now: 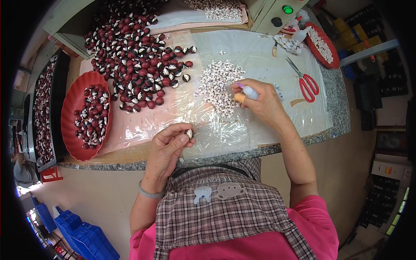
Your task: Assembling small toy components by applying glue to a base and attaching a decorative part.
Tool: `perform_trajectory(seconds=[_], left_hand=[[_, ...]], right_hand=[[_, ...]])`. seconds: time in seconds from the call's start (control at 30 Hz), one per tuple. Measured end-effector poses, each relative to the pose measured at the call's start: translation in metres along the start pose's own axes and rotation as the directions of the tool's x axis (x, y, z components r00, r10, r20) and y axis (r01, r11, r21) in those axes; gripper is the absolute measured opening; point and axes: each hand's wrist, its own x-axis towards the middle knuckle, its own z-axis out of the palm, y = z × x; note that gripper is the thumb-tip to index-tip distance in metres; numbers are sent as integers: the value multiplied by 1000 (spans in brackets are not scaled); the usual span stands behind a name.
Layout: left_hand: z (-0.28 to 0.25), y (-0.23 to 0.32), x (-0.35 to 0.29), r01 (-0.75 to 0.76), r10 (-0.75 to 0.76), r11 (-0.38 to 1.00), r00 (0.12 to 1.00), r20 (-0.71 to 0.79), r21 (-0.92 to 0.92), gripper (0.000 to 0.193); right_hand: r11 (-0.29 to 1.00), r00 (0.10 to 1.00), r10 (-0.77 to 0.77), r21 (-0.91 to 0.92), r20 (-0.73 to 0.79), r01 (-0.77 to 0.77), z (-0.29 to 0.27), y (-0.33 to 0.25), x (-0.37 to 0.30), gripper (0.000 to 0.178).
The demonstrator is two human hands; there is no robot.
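Observation:
Between the thumb and fingers of my left hand [168,145] is a small round black-and-white piece [189,133], held near the table's front edge. My right hand [268,103] is closed around a small whitish squeeze bottle [250,92] with a purple tip, and one finger wears an orange cover [239,98]. That hand reaches over the right side of a pile of tiny white pieces with dark spots [219,84]; whether its fingertips touch any is unclear. A large heap of dark red, black and white balls [143,65] spreads to the left of the pile.
A red scalloped dish [69,121] of similar balls stands at the left, beside a long black tray [60,130]. Red-handled scissors [308,88] lie at the right. Farther back are a red dish [331,63] with white pieces and a metal cabinet [266,17] with a green light.

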Motion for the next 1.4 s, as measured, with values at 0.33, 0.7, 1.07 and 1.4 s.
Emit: perform_trajectory(seconds=[0.33,0.7,1.07,1.4], left_hand=[[1,1,-1,0,0,1000,1000,-14,11,25],[6,0,1,-9,9,1000,1000,3,-8,25],[4,-1,-4,-46,46,999,999,-12,-16,25],[9,2,-3,-48,48,998,999,-10,-30,21]], right_hand=[[976,994,-93,-203,-59,79,7,-7,-42,14],[935,993,-108,-343,-45,87,32,-14,-44,20],[916,987,-55,-385,149,109,20,-27,-42,24],[942,966,-177,-254,186,221,11,-21,-46,23]])
